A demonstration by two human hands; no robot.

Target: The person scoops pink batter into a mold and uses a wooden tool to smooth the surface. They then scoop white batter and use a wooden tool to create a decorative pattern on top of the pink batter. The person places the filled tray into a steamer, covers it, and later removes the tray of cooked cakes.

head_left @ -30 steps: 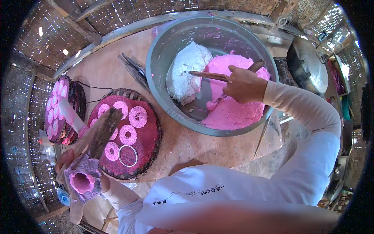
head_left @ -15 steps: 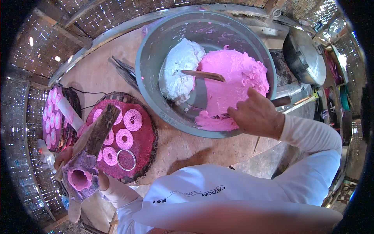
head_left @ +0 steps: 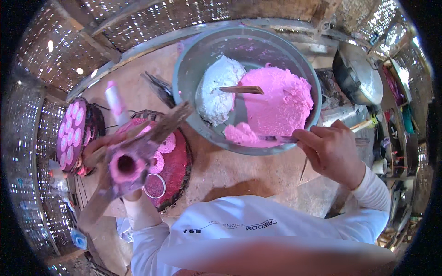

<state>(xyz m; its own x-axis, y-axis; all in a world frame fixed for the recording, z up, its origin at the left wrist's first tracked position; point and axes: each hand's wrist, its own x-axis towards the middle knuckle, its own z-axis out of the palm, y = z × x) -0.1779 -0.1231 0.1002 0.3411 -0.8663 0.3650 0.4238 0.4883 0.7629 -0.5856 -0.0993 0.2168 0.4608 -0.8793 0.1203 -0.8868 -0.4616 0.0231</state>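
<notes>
- White shirt (head_left: 285,209), by the near edge of the surface (head_left: 212,172): dark print across it, upside down in this view.
- Large lettering (head_left: 261,226), toward the wearer's right: one word in dark capitals, the boldest part of the print.
- Small lettering (head_left: 229,225), beside the large word: two fine lines, too small to read surely.
- Dark block marks (head_left: 192,231), at the print's left end: a short, compact group, its characters unclear.

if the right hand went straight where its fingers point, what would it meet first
Likely the round grey-green basin's rim; if the right hand passes above it, the soft pink clump inside. Depth is unclear.
</notes>
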